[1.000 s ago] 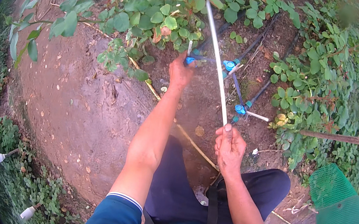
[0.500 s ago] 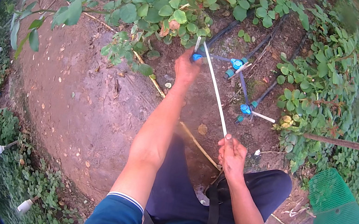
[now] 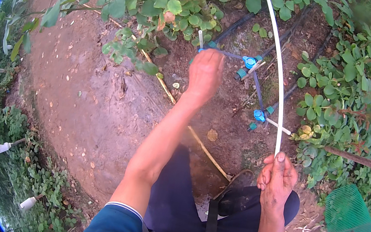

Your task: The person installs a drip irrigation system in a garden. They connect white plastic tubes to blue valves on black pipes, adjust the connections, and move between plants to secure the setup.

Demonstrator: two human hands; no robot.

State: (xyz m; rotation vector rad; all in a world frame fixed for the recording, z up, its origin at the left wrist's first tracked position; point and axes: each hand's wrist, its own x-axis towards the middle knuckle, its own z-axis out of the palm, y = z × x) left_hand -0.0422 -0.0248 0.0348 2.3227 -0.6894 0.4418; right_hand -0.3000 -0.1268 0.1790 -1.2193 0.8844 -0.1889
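A person crouches over bare soil (image 3: pixel 76 99). The right hand (image 3: pixel 277 176) is clamped around the near end of a thin white pipe (image 3: pixel 278 67), whose length runs away and slightly left. The left hand (image 3: pixel 205 73), farther out, is closed on a short white pipe stub (image 3: pixel 200 39) at a blue fitting (image 3: pixel 250 62). Leafy plants (image 3: pixel 174 2) surround them; green mesh (image 3: pixel 347 229) lies right.

The head camera is looking steeply down from the person's head, close over both forearms, taking in bare soil (image 3: pixel 86 100) ahead and leafy plants (image 3: pixel 174 2) toward the curved rim.
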